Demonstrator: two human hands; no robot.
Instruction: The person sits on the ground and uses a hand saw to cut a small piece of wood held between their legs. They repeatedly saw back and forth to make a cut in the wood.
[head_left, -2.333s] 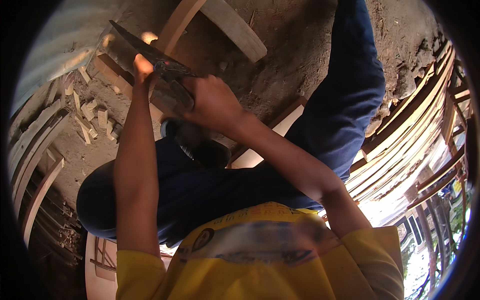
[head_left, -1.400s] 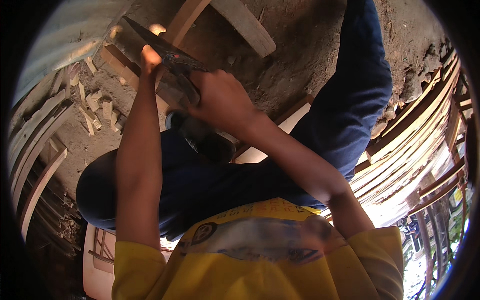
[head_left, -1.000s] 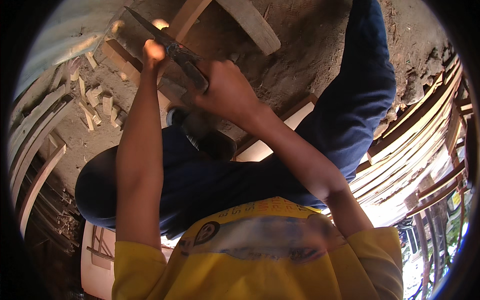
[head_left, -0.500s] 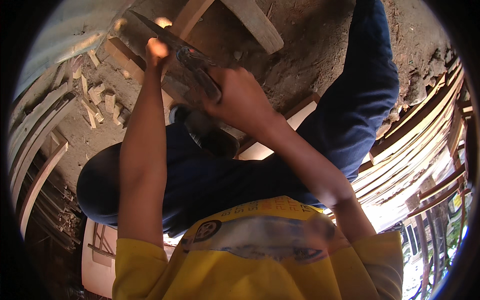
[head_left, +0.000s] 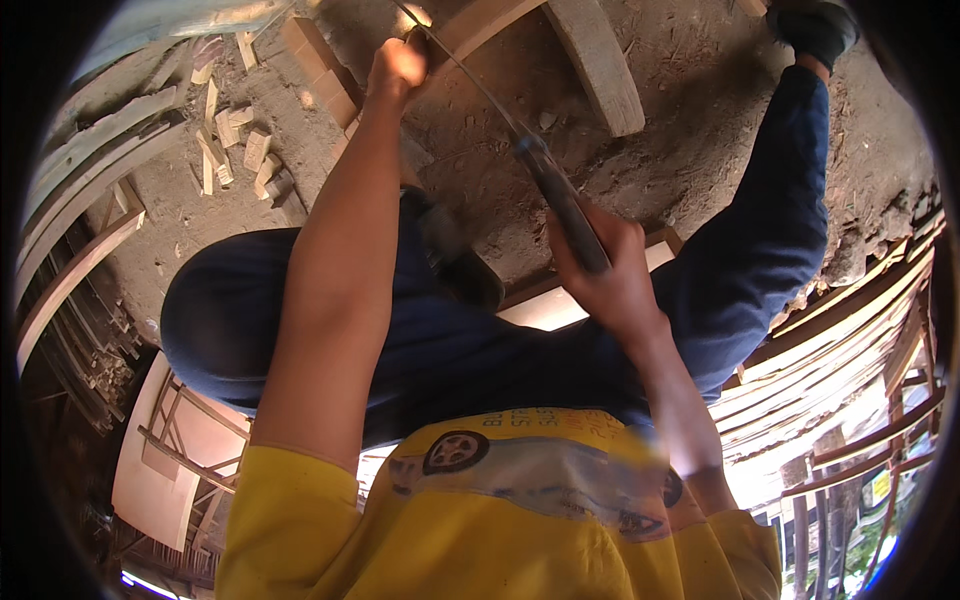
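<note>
My right hand (head_left: 607, 265) is wrapped round the dark handle of a handsaw (head_left: 563, 195). Its thin blade, seen nearly edge-on, slants up and left toward the top of the picture. Close beside the blade, my left hand (head_left: 398, 68) is closed against a wooden beam (head_left: 488, 27) low over the dirt ground. The fingers are partly hidden there, and a bright patch of light falls just past them. Where the blade meets the wood is hard to make out.
Several short wood offcuts (head_left: 256, 149) lie on the dirt at left. A thick plank (head_left: 600, 75) rests ahead. Long boards (head_left: 75, 285) are stacked at far left, and more timber (head_left: 850, 330) lies at right. My bent knee (head_left: 225, 310) is beside my left arm.
My right hand has drawn the saw back, down and to the right, so more of the blade shows. The view has shifted; my left hand stays by the beam.
</note>
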